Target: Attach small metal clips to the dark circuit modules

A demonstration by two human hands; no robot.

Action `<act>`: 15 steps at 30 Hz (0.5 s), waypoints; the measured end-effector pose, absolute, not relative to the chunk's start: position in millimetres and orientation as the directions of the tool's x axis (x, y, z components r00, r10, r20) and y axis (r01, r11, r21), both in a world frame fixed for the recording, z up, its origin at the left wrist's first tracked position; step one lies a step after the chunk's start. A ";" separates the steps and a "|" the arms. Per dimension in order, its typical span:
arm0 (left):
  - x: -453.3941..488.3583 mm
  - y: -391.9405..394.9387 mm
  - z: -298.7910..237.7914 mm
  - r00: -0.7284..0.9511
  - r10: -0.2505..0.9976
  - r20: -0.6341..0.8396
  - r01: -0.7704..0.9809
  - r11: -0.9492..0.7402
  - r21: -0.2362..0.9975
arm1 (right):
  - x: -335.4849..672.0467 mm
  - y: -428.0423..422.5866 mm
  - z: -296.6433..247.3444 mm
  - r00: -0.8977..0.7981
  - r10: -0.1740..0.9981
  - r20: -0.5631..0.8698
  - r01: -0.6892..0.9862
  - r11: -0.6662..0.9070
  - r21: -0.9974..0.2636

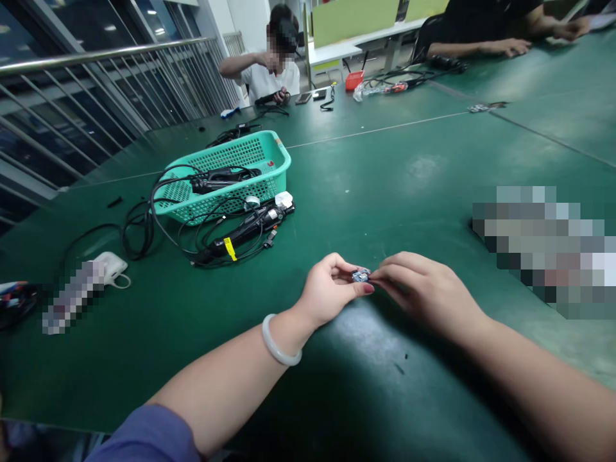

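Observation:
My left hand (333, 287), with a pale bangle (280, 343) at the wrist, pinches a small silvery-blue part (360, 276) between thumb and fingers. From the other side, the closed fingertips of my right hand (426, 289) meet the same part at its right edge. The part is too small to name, and fingers cover some of it. Both hands are just above the green table (308, 385). Left of them lies a black handheld device (245, 231) with a yellow tag and a coiled cable.
A turquoise basket (226, 154) holds black devices and cables. A white object with a loop (110, 266) lies at left, and a blurred-out object (543, 256) at right. Across the table sit a person in white (274, 80) and another in black (486, 25). A red basket (355, 81) stands far back.

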State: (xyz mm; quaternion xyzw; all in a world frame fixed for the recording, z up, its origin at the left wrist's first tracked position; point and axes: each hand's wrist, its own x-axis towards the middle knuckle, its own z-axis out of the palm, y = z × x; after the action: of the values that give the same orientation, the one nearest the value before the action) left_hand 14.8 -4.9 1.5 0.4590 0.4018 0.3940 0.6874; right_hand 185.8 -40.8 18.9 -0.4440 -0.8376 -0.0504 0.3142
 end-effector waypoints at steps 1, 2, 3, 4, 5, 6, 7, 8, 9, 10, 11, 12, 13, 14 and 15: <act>14.4 -4.4 2.0 0.387 0.902 -0.191 -0.189 0.281 0.941 | 185.9 -39.5 17.8 -0.369 0.732 0.572 0.752 0.597 -0.278; 14.0 -4.0 2.2 0.407 0.894 -0.190 -0.202 0.291 0.935 | 185.8 -38.5 17.2 -0.336 0.750 0.570 0.724 0.592 -0.354; 13.6 -3.8 2.0 0.424 0.886 -0.189 -0.212 0.300 0.930 | 185.3 -37.9 17.0 -0.307 0.764 0.567 0.695 0.587 -0.415; 13.3 -3.7 1.4 0.438 0.879 -0.190 -0.221 0.310 0.925 | 184.7 -37.7 17.3 -0.284 0.775 0.564 0.670 0.581 -0.461; 13.1 -3.7 0.6 0.448 0.873 -0.192 -0.232 0.321 0.918 | 183.9 -37.7 17.9 -0.260 0.787 0.560 0.655 0.570 -0.497; 13.0 -3.9 -0.3 0.454 0.869 -0.194 -0.245 0.332 0.911 | 183.2 -37.8 18.8 -0.238 0.801 0.549 0.647 0.552 -0.526; 13.0 -4.1 -1.1 0.458 0.867 -0.199 -0.260 0.344 0.902 | 182.9 -37.9 19.7 -0.216 0.818 0.532 0.646 0.529 -0.551; 13.1 -4.2 -1.7 0.459 0.865 -0.204 -0.276 0.357 0.892 | 183.0 -37.7 20.3 -0.194 0.837 0.512 0.649 0.501 -0.572; 13.2 -4.3 -2.0 0.458 0.864 -0.211 -0.290 0.369 0.883 | 183.8 -37.1 20.5 -0.168 0.856 0.489 0.657 0.467 -0.592; 13.2 -4.3 -1.9 0.453 0.865 -0.217 -0.302 0.378 0.875 | 185.3 -36.1 20.0 -0.136 0.876 0.463 0.667 0.427 -0.611; 13.3 -4.2 -1.6 0.445 0.867 -0.226 -0.313 0.387 0.868 | 187.4 -34.6 18.8 -0.103 0.896 0.432 0.677 0.381 -0.629; 13.2 -4.0 -1.1 0.433 0.870 -0.236 -0.323 0.394 0.861 | 190.0 -32.8 16.8 -0.077 0.917 0.391 0.691 0.332 -0.642; 13.1 -3.7 -0.5 0.419 0.874 -0.245 -0.332 0.399 0.855 | 192.8 -30.7 14.1 -0.061 0.938 0.342 0.710 0.282 -0.646; 13.1 -3.3 -0.1 0.405 0.878 -0.254 -0.339 0.403 0.850 | 195.3 -28.7 10.9 -0.062 0.957 0.284 0.734 0.236 -0.637; 13.0 -3.0 0.2 0.393 0.882 -0.262 -0.343 0.405 0.848 | 197.4 -26.9 7.6 -0.078 0.971 0.225 0.763 0.204 -0.613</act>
State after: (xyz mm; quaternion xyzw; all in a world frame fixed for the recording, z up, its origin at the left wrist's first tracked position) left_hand 13.0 -3.0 0.2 0.3628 0.3709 0.4075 0.7515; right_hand 197.4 -26.9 7.6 -0.6073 -0.7139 0.1715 0.3035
